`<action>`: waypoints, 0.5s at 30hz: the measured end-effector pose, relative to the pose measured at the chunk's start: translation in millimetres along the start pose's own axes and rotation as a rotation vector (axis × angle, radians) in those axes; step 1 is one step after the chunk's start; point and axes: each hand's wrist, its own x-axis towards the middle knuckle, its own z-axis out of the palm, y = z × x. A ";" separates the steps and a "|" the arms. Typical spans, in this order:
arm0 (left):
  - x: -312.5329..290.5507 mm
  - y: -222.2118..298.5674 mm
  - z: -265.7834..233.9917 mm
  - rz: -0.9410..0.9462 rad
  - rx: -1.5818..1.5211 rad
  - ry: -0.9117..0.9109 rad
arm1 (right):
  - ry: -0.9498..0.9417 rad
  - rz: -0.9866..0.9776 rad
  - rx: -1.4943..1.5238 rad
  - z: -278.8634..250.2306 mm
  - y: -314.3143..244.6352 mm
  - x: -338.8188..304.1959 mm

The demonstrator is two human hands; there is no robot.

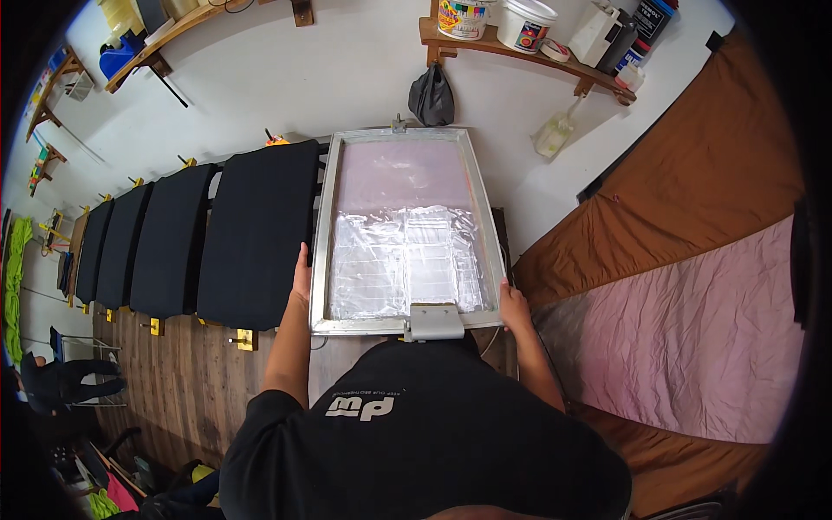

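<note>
A silver screen-printing frame (364, 327) stands in the middle of the view, its long sides running from top to bottom, and the person's two hands hold it between them low on its opposite sides. The left hand (302, 276), left of centre, lies against the outer left rail with one digit pointing straight up; the rest of its fingers are mostly hidden, though the hand is grasping the rail. The right hand (514, 305), right of centre, sits a little lower, its thumb raised along the lower right rail and its fingers bent in a grasp on that side. Both forearms reach up from the black T-shirt (485, 425) at the bottom centre, spread about as wide as the frame. Shiny clear film (373, 260) covers the lower part of the mesh (403, 173), wrinkled and bright with glare, while the upper part is pale pink. A grey metal bracket (436, 322) grips the bottom rail, nearest the person's body. To the left, a row of black boards (260, 230) recedes toward the left edge, the nearest just beside the frame. A black plastic bag (432, 95) hangs at the upper centre, below a wooden shelf (511, 48) carrying tubs (526, 26). Brown cloth (676, 173) and pink cloth (685, 338) fill the right side.
</note>
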 end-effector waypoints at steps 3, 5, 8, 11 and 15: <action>1.6 0.6 5.1 -0.003 -0.019 -0.022 | -0.011 0.000 -0.003 0.6 4.9 1.7; -2.4 4.8 11.3 -0.030 -0.028 -0.046 | -0.012 -0.001 0.002 1.3 4.7 3.8; -5.3 5.4 8.2 -0.050 -0.048 -0.069 | -0.054 0.020 0.041 -2.1 1.4 1.9; -5.5 2.9 13.0 -0.050 -0.048 -0.075 | -0.130 -0.010 0.174 6.4 47.3 36.1; -11.6 -5.4 11.7 -0.013 -0.016 -0.042 | -0.343 0.064 0.816 21.9 50.7 46.2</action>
